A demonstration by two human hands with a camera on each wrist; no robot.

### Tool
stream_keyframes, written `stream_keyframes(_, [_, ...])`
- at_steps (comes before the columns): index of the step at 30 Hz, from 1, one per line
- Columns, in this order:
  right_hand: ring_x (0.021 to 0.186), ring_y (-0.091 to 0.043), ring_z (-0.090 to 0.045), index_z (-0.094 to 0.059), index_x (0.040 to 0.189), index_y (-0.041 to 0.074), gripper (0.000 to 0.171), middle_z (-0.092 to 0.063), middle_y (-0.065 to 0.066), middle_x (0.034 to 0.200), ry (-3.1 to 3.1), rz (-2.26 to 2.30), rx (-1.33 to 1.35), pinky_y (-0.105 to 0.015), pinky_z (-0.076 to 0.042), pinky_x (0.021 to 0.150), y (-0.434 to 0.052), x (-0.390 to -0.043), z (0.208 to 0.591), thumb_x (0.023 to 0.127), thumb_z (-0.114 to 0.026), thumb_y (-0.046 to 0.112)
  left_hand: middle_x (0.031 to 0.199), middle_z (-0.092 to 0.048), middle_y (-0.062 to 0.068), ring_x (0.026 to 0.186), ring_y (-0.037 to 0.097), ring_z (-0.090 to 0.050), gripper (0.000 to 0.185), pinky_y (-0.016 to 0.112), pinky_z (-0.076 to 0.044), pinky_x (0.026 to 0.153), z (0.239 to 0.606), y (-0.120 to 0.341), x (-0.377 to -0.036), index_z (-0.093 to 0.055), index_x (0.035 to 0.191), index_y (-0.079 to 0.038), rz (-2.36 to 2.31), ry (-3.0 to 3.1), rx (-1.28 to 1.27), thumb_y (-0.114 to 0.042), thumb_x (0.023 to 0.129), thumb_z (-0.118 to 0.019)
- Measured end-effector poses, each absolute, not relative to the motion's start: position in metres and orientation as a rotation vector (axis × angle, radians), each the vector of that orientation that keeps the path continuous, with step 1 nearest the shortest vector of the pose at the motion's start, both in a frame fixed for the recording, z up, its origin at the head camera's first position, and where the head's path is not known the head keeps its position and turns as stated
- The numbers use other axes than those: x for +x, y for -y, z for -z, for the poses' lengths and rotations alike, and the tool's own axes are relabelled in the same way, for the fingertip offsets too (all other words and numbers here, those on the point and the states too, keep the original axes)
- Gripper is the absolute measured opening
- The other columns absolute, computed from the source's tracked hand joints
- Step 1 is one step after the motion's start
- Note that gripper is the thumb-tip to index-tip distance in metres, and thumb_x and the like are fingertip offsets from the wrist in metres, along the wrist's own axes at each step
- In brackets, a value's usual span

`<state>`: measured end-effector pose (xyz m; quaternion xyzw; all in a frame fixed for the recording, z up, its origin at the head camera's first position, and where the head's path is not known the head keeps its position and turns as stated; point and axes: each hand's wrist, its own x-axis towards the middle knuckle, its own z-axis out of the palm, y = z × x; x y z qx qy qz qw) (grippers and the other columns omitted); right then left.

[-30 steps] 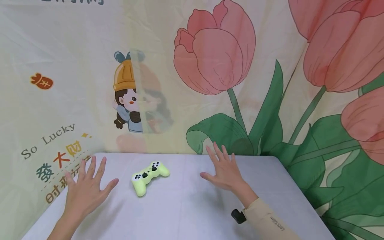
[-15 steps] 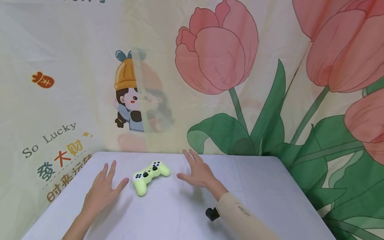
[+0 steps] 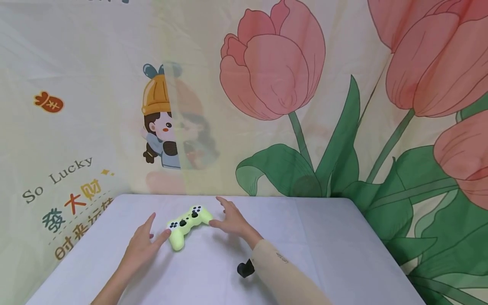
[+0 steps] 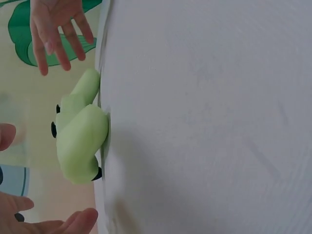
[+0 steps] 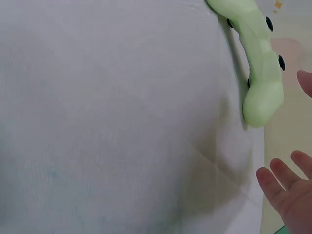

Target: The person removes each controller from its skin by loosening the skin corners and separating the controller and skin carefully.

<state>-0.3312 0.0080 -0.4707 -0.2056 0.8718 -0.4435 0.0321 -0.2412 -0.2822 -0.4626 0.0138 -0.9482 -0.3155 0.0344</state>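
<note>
A pale green game controller (image 3: 187, 224) with black thumbsticks lies at a slant on the white table. My left hand (image 3: 144, 243) is at its left end, thumb tip overlapping the left grip in the head view. At the other end my right hand (image 3: 232, 220) has its thumb close by the right grip. Both hands have their fingers spread and hold nothing. The left wrist view shows the controller (image 4: 80, 131) between the left fingertips and the right hand (image 4: 58, 29). In the right wrist view the controller (image 5: 261, 63) lies above the right fingers (image 5: 278, 183).
A white cloth covers the table (image 3: 297, 254). Behind it hangs a printed backdrop (image 3: 274, 84) with tulips, a cartoon figure and lettering. A small black device (image 3: 245, 268) sits at the right sleeve (image 3: 282, 271).
Both hands have moved inward to the controller, the right one travelling left and the left one travelling right. The controller has stayed in place.
</note>
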Motion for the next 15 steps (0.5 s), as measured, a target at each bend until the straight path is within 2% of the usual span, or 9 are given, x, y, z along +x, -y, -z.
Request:
stream_keyframes(4, [0.139, -0.042, -0.053, -0.037, 0.164, 0.015, 0.082, -0.045, -0.022, 0.160, -2.637, 1.438, -0.604, -0.055, -0.048, 0.110, 0.001, -0.335, 0.478, 0.095, -0.079, 0.026, 0.154, -0.035, 0.044, 0.116, 0.046, -0.066, 0.096, 0.066, -0.048, 0.099, 0.467, 0.277, -0.242, -0.014, 0.167, 0.002, 1.032, 2.916, 0.061, -0.054, 0.104, -0.061])
stream_keyframes(10, [0.135, -0.042, -0.055, -0.042, 0.162, 0.014, 0.078, -0.049, -0.023, 0.154, -2.610, 1.482, -0.590, -0.052, -0.049, 0.109, 0.016, -0.337, 0.483, 0.094, -0.079, 0.021, 0.148, -0.041, 0.045, 0.084, 0.023, -0.073, 0.100, 0.068, -0.045, 0.102, 0.474, 0.272, -0.246, -0.014, 0.166, 0.004, 1.097, 2.937, 0.106, -0.053, 0.102, -0.066])
stream_keyframes(15, [0.134, -0.039, -0.057, -0.042, 0.161, 0.013, 0.078, -0.050, -0.022, 0.154, -2.630, 1.452, -0.585, -0.050, -0.049, 0.110, 0.025, -0.338, 0.484, 0.094, -0.079, 0.022, 0.146, -0.044, 0.046, 0.077, 0.019, -0.074, 0.099, 0.068, -0.044, 0.103, 0.480, 0.268, -0.250, -0.016, 0.164, 0.006, 1.153, 2.928, 0.114, -0.050, 0.101, -0.068])
